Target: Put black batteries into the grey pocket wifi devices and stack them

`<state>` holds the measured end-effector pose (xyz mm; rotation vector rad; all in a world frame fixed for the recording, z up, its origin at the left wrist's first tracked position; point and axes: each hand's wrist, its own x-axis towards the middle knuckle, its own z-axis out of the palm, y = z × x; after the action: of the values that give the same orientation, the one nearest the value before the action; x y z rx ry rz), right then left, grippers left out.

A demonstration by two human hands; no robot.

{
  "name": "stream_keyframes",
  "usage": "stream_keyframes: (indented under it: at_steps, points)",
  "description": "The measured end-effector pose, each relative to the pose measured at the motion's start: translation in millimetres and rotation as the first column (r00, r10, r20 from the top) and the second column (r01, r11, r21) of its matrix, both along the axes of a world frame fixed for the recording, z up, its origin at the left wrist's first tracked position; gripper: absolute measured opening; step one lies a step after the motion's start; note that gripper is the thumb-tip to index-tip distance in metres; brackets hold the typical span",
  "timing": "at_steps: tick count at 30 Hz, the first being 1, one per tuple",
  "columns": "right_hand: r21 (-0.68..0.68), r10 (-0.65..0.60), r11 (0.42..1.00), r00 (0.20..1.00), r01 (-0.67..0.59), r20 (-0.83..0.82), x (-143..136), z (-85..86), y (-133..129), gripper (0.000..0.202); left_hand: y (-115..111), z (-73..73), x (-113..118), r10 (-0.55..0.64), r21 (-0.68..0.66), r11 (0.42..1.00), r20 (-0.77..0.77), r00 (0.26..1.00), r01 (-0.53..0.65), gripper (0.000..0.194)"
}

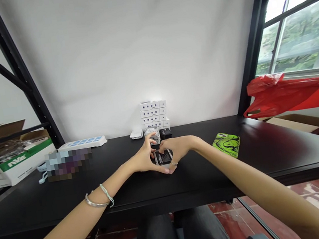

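Observation:
A flat black battery (pixel 163 157) with white print reading 3000 and a pale edge is held low over the black table (pixel 205 181). My left hand (pixel 144 158) curls around its left side, thumb along the near edge. From the right, my right hand (pixel 179 147) grips the same battery, its thumb and fingers meeting near my left thumb. Just beyond my fingers sit a stack of pale, thin pieces (pixel 154 134) and a small black stack (pixel 165 133). My hands cover part of the battery and of these stacks.
White boxes (pixel 151 113) are stacked against the wall, with white flat pieces (pixel 136 134) to their left. A power strip (pixel 83 143) and an open carton (pixel 29 160) stand further left. At right lie a green phone case (pixel 227 145) and a red plastic bag (pixel 282 94).

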<state>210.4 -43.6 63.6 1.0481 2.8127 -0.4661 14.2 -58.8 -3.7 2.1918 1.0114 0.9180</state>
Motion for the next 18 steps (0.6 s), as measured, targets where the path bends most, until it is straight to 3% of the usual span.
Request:
stream_keyframes:
  at_steps: [4, 9, 13, 18]
  points:
    - [0.030, -0.072, 0.997, 0.989, 0.069, 0.128, 2.4, 13.6, -6.3, 0.080, -5.7, 4.3, 9.5, -0.055, -0.006, 0.998, 0.007, 0.998, 0.055, 0.053]
    - [0.065, -0.304, 0.952, 0.916, 0.298, 0.260, 40.7, 23.8, 3.1, 0.068, -6.5, 8.1, 11.7, -0.072, -0.009, 0.997, -0.008, 0.997, 0.072, 0.049]
    - [0.092, -0.517, 0.852, 0.800, 0.515, 0.306, 65.8, 15.6, 28.1, 0.035, -4.8, 10.1, 8.9, -0.042, -0.004, 0.999, -0.036, 0.998, 0.042, 0.044]
    - [0.178, -0.615, 0.786, 0.776, 0.592, 0.140, 60.2, -8.7, 63.8, 0.034, -6.9, 10.9, 12.0, -0.001, 0.011, 1.000, -0.078, 0.997, 0.001, 0.038]
